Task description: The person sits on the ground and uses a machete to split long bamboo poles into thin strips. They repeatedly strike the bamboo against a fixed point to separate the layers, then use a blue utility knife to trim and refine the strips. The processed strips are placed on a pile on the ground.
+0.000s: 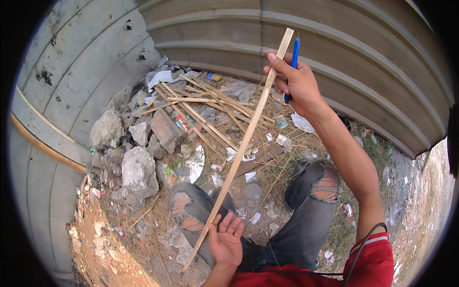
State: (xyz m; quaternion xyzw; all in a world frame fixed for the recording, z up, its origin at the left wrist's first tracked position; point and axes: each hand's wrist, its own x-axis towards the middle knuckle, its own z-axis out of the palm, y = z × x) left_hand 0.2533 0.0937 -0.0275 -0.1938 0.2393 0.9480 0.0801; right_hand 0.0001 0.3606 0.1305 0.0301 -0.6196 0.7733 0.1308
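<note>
A long, pale wooden strip [248, 136] runs slantwise from the upper right down to the lower left in front of me. Near its upper end, my right hand [299, 83] is closed on it, thumb on the near face. That same hand also holds a slim blue tool [295, 52] with a thin pointed tip, which looks like a craft knife. Close to the strip's lower end is my left hand [225, 243], palm up with its fingers apart. The strip passes beside its thumb; whether they touch I cannot tell.
Several similar strips [210, 99] lie in a loose pile ahead. Rough rocks [139, 168] are heaped at the left. Corrugated metal sheeting [205, 28] and a pale panel wall [86, 62] close in the spot. Paper scraps [302, 123] and dry grass litter the ground around my bent knees [325, 184].
</note>
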